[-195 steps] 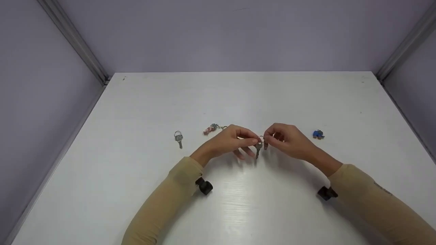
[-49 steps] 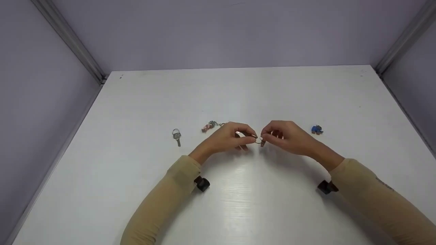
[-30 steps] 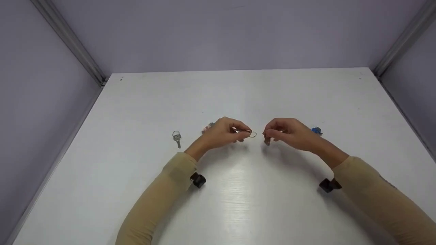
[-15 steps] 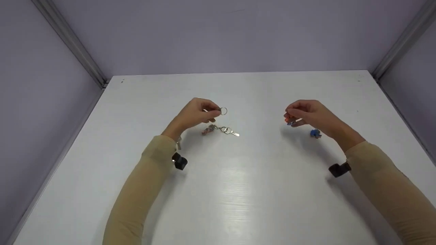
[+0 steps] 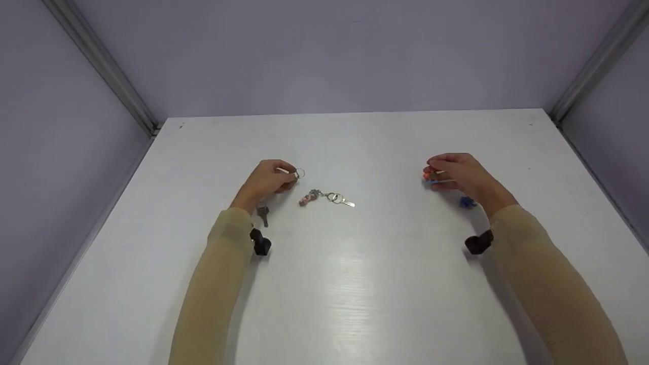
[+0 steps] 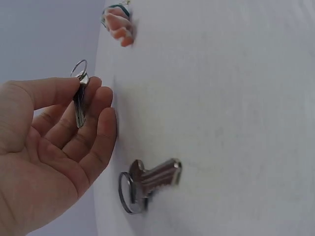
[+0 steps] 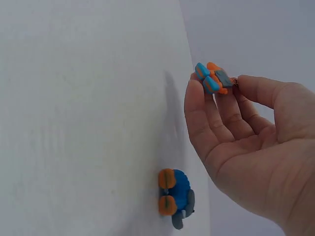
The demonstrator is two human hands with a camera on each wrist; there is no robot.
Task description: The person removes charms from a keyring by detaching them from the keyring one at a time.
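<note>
The left hand [image 5: 266, 180] hangs just above the white desk [image 5: 355, 284], left of centre, and pinches a small silver key with a ring [image 6: 79, 93] between thumb and forefinger; the ring sticks up past the fingertips while the key's blade hangs down in front of the loosely curled fingers. Just below that hand a second silver key on a ring [image 6: 145, 183] lies flat on the desk, apart from the fingers. To the right of the left hand a keychain with a pinkish charm, linked rings and a small key [image 5: 325, 197] rests on the desk, near but untouched. Well apart, on the right side of the desk, the right hand [image 5: 454, 175] is raised a little and pinches an orange-and-blue charm [image 7: 213, 78] at its fingertips, the other fingers lightly bent. A blue-and-orange charm [image 7: 175, 195] lies on the desk just beside and below that hand, not touching it. Both forearms wear tan sleeves [image 5: 218, 284].
</note>
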